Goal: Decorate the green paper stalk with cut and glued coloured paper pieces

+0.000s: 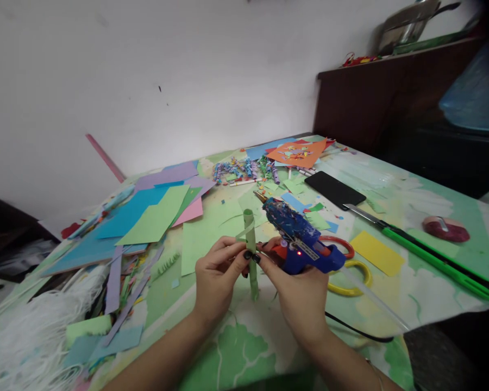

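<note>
Both hands meet over the middle of the table. My left hand (215,277) pinches a narrow rolled green paper strip (250,239) that stands upright. My right hand (299,296) grips a blue hot glue gun (299,236) whose nozzle points up and left, and its fingertips also touch the green strip. A small red light glows on the gun. The gun's black cord (358,334) trails off to the right.
Coloured paper sheets (146,217) and scraps cover the left of the green patterned table (244,347). A black phone (334,189), a green-handled cutter (427,255), a yellow paper square (377,252), scissors with red and yellow handles (350,271), a red mouse-like object (446,228) lie right.
</note>
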`<state>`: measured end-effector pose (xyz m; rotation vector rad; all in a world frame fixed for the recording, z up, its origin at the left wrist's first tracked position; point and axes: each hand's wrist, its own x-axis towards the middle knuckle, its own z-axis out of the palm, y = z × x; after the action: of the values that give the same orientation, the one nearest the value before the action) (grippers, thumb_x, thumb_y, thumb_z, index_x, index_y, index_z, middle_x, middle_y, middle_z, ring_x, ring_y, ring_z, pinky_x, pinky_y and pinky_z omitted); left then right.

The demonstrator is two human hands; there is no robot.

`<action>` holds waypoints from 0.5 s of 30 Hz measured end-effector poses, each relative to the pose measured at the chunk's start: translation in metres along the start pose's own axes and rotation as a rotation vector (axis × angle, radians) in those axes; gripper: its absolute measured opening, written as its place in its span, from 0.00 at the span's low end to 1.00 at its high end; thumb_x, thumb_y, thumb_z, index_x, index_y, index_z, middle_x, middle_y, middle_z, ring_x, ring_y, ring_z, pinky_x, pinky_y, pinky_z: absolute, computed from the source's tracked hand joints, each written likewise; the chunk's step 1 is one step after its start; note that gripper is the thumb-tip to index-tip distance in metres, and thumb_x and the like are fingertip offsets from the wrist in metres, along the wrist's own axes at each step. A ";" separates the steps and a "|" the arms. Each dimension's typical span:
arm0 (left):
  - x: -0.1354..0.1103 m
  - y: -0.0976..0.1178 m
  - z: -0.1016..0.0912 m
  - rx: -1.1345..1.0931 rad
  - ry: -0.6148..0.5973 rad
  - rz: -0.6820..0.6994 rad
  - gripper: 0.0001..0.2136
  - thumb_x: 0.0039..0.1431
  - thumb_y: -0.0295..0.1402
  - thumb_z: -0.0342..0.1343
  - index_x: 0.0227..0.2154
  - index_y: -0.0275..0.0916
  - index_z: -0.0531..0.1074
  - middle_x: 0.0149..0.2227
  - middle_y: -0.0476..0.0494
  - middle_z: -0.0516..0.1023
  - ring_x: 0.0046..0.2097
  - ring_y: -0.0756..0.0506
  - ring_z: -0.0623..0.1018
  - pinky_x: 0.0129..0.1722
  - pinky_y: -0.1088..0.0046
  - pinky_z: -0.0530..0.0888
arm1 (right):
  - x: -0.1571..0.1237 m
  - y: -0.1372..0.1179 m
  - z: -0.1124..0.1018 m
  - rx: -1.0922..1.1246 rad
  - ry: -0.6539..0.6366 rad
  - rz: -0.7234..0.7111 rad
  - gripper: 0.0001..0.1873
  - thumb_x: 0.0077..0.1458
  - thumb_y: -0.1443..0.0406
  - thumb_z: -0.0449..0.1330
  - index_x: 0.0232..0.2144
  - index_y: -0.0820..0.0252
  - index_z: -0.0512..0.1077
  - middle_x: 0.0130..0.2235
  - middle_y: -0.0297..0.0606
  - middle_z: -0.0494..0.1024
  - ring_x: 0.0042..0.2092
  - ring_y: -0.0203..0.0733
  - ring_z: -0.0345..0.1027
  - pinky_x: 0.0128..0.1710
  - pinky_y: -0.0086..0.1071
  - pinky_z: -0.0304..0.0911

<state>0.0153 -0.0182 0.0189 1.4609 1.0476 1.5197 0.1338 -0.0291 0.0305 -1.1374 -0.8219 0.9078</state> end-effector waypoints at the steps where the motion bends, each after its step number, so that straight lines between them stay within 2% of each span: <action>1: 0.000 0.001 0.000 -0.009 0.000 -0.003 0.05 0.51 0.30 0.61 0.31 0.41 0.80 0.31 0.47 0.71 0.24 0.55 0.70 0.21 0.79 0.68 | 0.000 0.000 0.000 -0.002 -0.003 0.000 0.07 0.38 0.67 0.67 0.25 0.60 0.73 0.28 0.36 0.79 0.33 0.45 0.75 0.41 0.40 0.71; 8: 0.004 -0.001 -0.005 -0.122 -0.061 -0.038 0.04 0.50 0.29 0.62 0.30 0.39 0.78 0.28 0.48 0.70 0.25 0.54 0.70 0.22 0.79 0.68 | -0.002 -0.002 0.000 -0.061 0.002 -0.029 0.08 0.39 0.64 0.67 0.26 0.60 0.75 0.31 0.37 0.80 0.36 0.47 0.75 0.44 0.43 0.69; 15: 0.006 0.003 -0.002 -0.163 -0.056 -0.110 0.07 0.48 0.29 0.63 0.33 0.38 0.75 0.27 0.47 0.75 0.25 0.54 0.68 0.23 0.80 0.66 | -0.002 -0.002 -0.001 -0.158 0.004 -0.081 0.11 0.40 0.63 0.66 0.30 0.60 0.77 0.32 0.39 0.80 0.37 0.48 0.74 0.46 0.44 0.68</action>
<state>0.0130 -0.0138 0.0236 1.3046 0.9325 1.4433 0.1337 -0.0319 0.0326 -1.2332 -0.9427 0.7840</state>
